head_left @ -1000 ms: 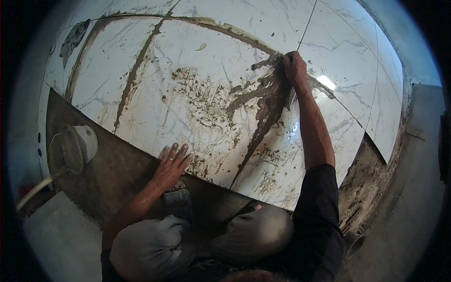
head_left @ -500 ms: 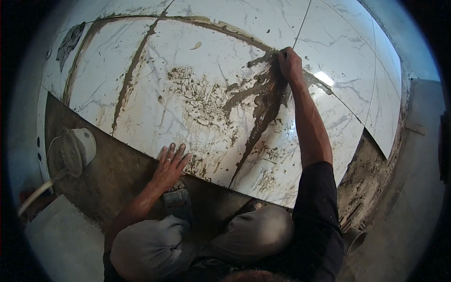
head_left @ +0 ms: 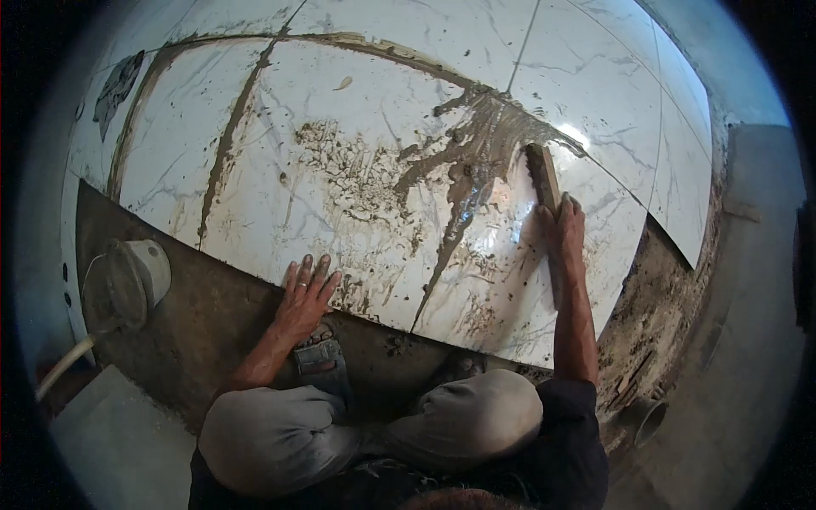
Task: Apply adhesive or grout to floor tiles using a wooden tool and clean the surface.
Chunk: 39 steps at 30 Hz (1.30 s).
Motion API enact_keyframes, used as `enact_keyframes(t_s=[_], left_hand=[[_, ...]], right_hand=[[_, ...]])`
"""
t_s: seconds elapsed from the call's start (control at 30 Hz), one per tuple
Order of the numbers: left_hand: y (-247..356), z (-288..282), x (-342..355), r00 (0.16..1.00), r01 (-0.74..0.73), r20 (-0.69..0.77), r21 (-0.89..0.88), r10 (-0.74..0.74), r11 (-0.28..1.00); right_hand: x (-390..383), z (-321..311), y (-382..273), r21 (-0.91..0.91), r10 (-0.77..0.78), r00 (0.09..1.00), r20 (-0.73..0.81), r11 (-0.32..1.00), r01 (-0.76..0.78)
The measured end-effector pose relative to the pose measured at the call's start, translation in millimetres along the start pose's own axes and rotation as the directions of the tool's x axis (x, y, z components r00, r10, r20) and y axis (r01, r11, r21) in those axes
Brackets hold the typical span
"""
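Note:
My right hand (head_left: 564, 228) is closed around a narrow brown strip, perhaps wood (head_left: 545, 177), its far end coated with grey-brown grout and touching the marble-patterned floor tiles (head_left: 608, 183). To its left, wet grout (head_left: 489, 127) fans out across a joint corner and runs down the seam toward me. My left hand (head_left: 307, 297) lies flat on the near edge of a tile, fingers spread, a ring on one finger, holding nothing. Dried-looking grout smudges (head_left: 361, 170) mark the tile between the two hands.
A white bucket (head_left: 146, 276) with a pale hose (head_left: 66, 365) beside it stands at left on bare dark floor. A grey rag (head_left: 117, 92) lies on the far-left tiles. A round container (head_left: 650, 421) rests at lower right. My knees are at the tiles' near edge.
My right hand has pulled back toward me from the far joint, bringing the strip into sight. Grout now spreads wider around that corner. The left hand stays in place.

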State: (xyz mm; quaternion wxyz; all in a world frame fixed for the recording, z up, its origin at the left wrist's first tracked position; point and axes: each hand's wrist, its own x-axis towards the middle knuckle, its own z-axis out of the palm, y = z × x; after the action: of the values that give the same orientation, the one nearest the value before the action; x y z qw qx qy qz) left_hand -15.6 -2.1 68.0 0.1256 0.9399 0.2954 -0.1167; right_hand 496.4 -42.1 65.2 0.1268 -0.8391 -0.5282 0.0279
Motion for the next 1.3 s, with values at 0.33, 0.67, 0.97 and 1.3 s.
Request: enact_keyframes(t_s=[0.33,0.67,0.97,1.3], left_hand=[[2.9,-4.4,1.7,0.999,-0.028,0.034,0.109,0.025,0.994],[1.1,-1.3,6.4,0.999,-0.033,0.038,0.112,0.029,0.993],[-1.2,1.5,0.5,0.999,-0.013,0.040,0.067,0.010,0.998],[0.3,2.8,-0.6,0.999,-0.012,0.044,0.073,0.009,0.997]], right_hand=[[90.4,8.2,-4.9,0.083,-0.177,0.978,-0.113,0.979,0.187],[94.5,46.3,-1.0,0.008,-0.275,0.961,-0.037,0.961,0.276],[52.1,21.1,-8.0,0.050,-0.232,0.972,-0.019,0.971,0.233],[36.4,23.7,-14.4,0.040,-0.382,0.922,0.063,0.924,0.380]])
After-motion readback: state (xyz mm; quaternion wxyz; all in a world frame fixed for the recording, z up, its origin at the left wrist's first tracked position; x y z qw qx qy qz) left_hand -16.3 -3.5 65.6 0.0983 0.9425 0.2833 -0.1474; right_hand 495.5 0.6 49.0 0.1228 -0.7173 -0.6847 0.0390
